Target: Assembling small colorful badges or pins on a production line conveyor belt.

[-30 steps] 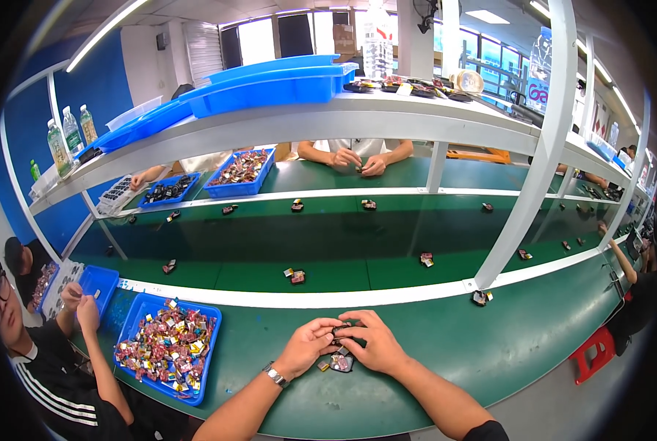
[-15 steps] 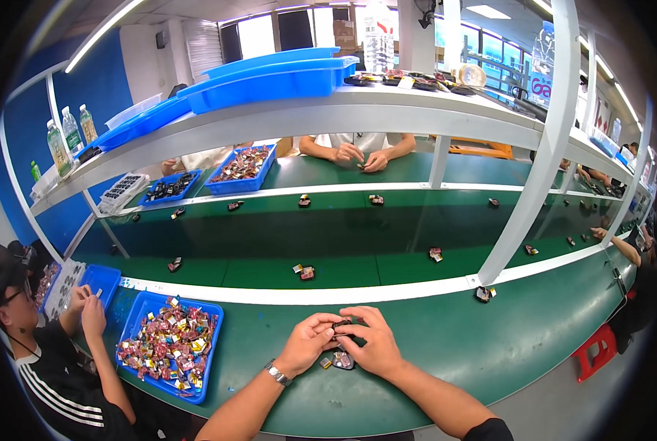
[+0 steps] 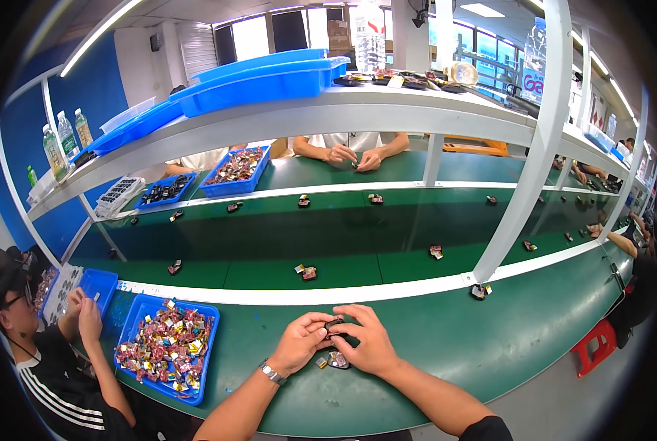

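Observation:
My left hand [image 3: 301,342] and my right hand [image 3: 369,340] meet over the near green bench, fingers pinched together on a small dark part [image 3: 335,325] held between them. A second small part [image 3: 333,360] with a yellow tab lies on the bench just under my hands. A blue tray [image 3: 205,349] full of small mixed-colour parts stands to the left of my left forearm. I wear a watch on the left wrist.
A green conveyor belt [image 3: 269,242] beyond a white rail carries scattered small parts. White shelf posts rise at right. A person sits at my left by another blue tray [image 3: 97,283]; another person's hands [image 3: 354,156] work across the belt. Blue bins sit on the upper shelf.
The small parts on the belt have drifted to the right. My hands stay together at the same spot, fingers shifting slightly on the part.

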Demonstrator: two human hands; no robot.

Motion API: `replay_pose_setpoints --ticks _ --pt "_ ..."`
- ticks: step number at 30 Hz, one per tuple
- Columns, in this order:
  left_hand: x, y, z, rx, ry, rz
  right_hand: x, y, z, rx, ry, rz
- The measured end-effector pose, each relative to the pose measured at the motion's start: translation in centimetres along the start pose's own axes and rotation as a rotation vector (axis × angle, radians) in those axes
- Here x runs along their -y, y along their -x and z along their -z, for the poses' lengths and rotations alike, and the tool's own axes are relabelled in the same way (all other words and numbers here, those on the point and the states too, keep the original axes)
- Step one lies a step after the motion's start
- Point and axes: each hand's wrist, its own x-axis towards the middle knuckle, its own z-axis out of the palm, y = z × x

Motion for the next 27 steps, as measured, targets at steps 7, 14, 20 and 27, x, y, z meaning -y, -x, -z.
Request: replay_pose_setpoints --ticks 7,14,20,27 --pt "1.1 -0.3 0.6 -0.037 0.029 0.047 -0.6 0.1 -0.5 -0.01 -0.055 -0.008" --pt "0.7 -0.3 0.1 -0.097 -0.003 -0.018 -0.2 -0.2 -0.5 0.044 -0.105 -0.054" --pt "0.9 -0.2 -0.2 -0.13 -0.059 0.037 -0.4 -0.5 -0.6 -0.069 0.045 -0.015" --pt "0.9 -0.5 -0.5 -0.137 -0.063 0.067 -1.1 -0.3 -0.5 -0.05 0.264 0.124"
